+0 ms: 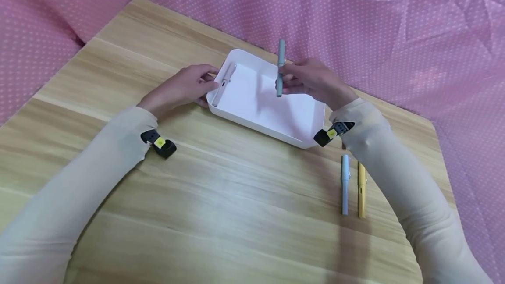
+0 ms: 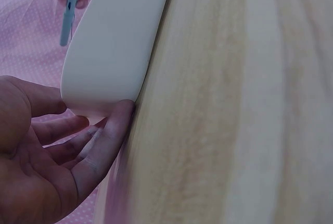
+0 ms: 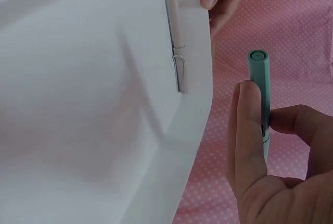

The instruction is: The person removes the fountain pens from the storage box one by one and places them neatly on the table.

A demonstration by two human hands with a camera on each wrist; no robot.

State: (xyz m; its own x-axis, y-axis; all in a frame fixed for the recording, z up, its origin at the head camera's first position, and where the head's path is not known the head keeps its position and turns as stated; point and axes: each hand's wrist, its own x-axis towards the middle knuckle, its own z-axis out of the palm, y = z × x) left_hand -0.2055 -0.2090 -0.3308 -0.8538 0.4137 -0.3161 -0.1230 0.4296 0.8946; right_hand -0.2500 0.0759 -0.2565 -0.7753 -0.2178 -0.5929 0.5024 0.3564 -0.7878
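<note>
A white tray [image 1: 252,100] sits at the back middle of the wooden table. At its left end my left hand [image 1: 183,86] holds it, thumb at the rim and fingers against the outer wall [image 2: 112,47]. Inside, along that end, lies a pale pink pen [image 3: 176,31] with a clip. My right hand [image 1: 309,78] pinches a teal pen [image 1: 281,51] between thumb and fingers, keeping it raised above the tray. In the right wrist view the teal pen stands almost upright in the fingers [image 3: 248,130], one end toward the camera.
On the table [image 1: 221,214], right of the tray, a light blue pen [image 1: 345,187] and a yellow pen [image 1: 361,192] lie side by side. My right forearm passes over them, partly covering the yellow one. A pink dotted cloth [image 1: 355,21] hangs behind the table.
</note>
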